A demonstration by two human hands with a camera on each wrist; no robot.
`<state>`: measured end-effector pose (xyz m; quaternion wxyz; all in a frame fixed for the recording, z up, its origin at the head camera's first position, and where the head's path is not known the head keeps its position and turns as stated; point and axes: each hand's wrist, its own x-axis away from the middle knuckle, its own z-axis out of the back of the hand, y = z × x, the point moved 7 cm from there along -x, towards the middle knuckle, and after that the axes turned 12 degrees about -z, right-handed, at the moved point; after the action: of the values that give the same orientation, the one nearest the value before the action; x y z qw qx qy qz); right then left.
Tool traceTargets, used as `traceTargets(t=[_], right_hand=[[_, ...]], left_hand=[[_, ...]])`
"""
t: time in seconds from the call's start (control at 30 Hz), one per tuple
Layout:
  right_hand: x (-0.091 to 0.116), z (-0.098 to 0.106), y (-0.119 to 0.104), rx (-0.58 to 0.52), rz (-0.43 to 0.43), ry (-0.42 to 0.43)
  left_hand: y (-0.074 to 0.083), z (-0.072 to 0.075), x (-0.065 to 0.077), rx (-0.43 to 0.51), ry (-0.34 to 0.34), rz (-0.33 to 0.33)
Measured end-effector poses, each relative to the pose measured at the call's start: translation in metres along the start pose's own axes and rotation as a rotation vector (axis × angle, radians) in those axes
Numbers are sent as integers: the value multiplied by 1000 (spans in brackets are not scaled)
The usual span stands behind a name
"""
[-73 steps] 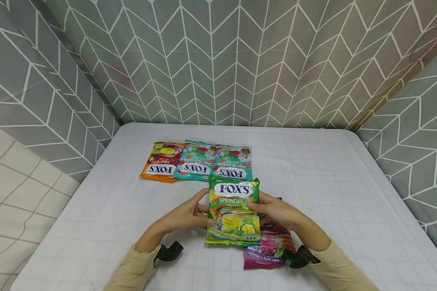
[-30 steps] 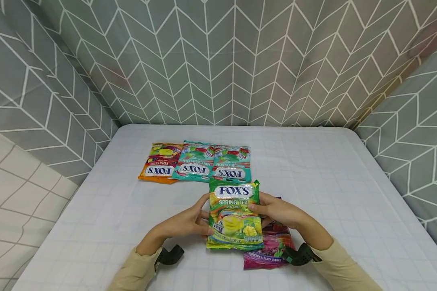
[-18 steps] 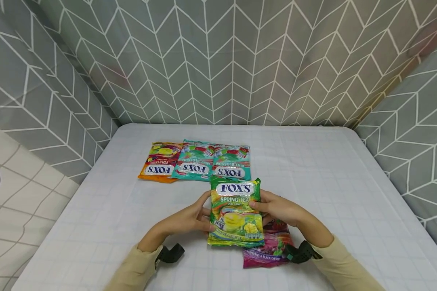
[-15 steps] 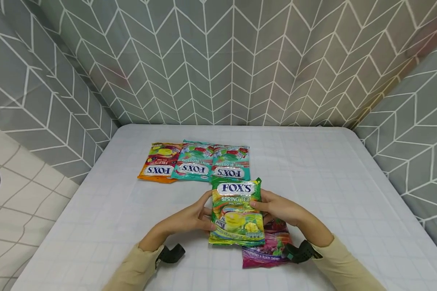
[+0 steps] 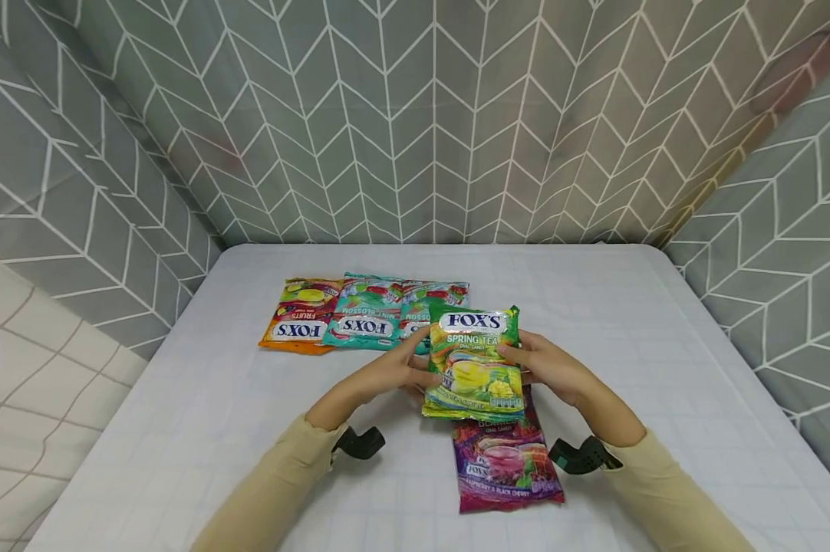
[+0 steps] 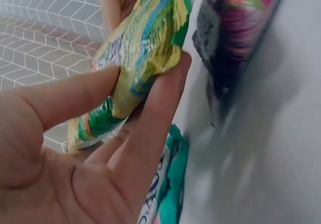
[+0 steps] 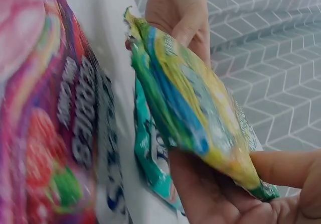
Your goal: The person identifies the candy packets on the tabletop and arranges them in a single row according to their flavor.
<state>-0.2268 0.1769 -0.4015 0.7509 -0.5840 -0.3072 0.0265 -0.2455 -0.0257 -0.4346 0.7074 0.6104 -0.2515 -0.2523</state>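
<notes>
Both hands hold a green and yellow Spring Tea candy bag [image 5: 475, 364] up above the table, its printed front facing the head camera. My left hand [image 5: 389, 373] pinches its left edge, thumb in front and fingers behind, as the left wrist view shows. On the opposite edge my right hand [image 5: 553, 366] grips it the same way. Below the held bag lies a purple Berries candy bag [image 5: 506, 464], its top end partly covered in the head view. Behind it, a teal Mint Blossom bag [image 5: 434, 295] is partly hidden by the held bag.
Another teal Mint Blossom bag [image 5: 365, 313] and an orange Fruits bag [image 5: 303, 316] lie in a row with the first, overlapping. All rest on a white-covered table [image 5: 201, 429]. Grey patterned curtains [image 5: 415, 123] stand along the back and sides.
Both hands have carried the Spring Tea bag away from the body and to the right. More of the Berries bag shows now, and the right Mint Blossom bag is more covered.
</notes>
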Motion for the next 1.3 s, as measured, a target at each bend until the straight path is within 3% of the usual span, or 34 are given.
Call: traceTargets(t=[0.2,0.47,0.63,0.93,1.3], right_hand=[[-6,19,-1,-79,28,62],[-23,44,6,-78,-14,264],[-30,56,10,-93,-22,331],[-43,68,11,-92,-30,380],[-56,71,16,-2,-1,407]], left_hand=[[4,7,-30,-50,90,1],[4,9,-65,-78,148,-34],[8,6,-82,-135,187,-69],[10,5,-96,-326,288,-95],[14,3,-97,-627,369,-83]])
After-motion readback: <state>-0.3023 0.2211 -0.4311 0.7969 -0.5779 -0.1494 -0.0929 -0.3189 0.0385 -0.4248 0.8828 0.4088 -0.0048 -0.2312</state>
